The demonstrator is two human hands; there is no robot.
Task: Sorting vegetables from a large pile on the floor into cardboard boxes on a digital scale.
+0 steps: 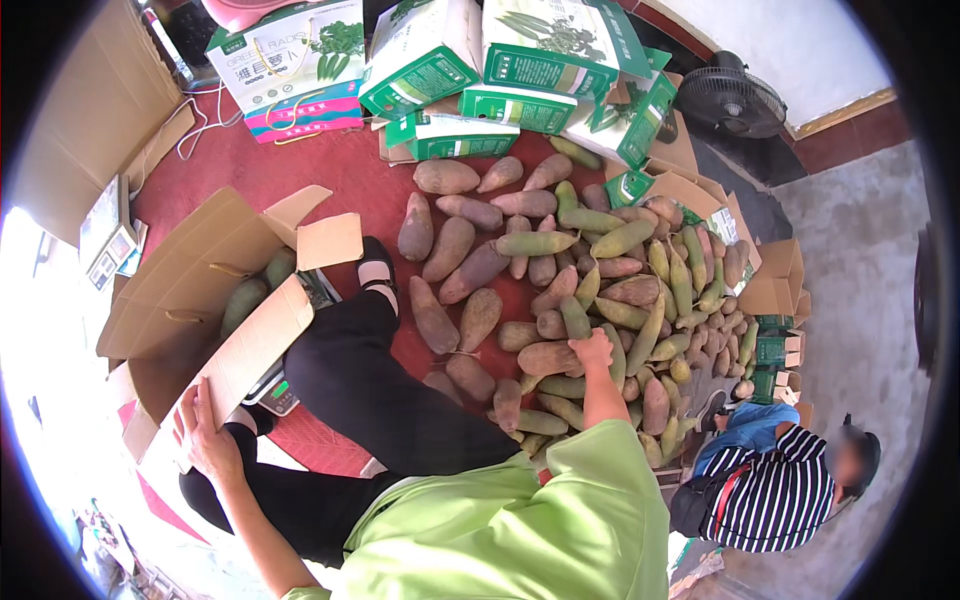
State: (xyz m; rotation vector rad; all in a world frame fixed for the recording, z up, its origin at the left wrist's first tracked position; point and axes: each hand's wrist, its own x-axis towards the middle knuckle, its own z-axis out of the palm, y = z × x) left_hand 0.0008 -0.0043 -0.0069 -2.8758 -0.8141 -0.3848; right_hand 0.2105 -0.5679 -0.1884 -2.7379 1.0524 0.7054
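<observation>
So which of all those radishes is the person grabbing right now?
Start at the big pile of radishes on the red mat. Go to its near edge, where the right hand reaches out of a light green sleeve. The radish under its fingers is fat and purplish-brown, lying sideways, while its near neighbours are mostly green.

Green and white cartons point(520, 60) are lying heaped at the top beside a white, blue and pink box point(295, 70), an open brown cardboard box point(190, 290) is standing at the left over a scale with a small green screen point(277, 390), and small brown and green boxes point(780, 320) are stacking up at the right.
</observation>
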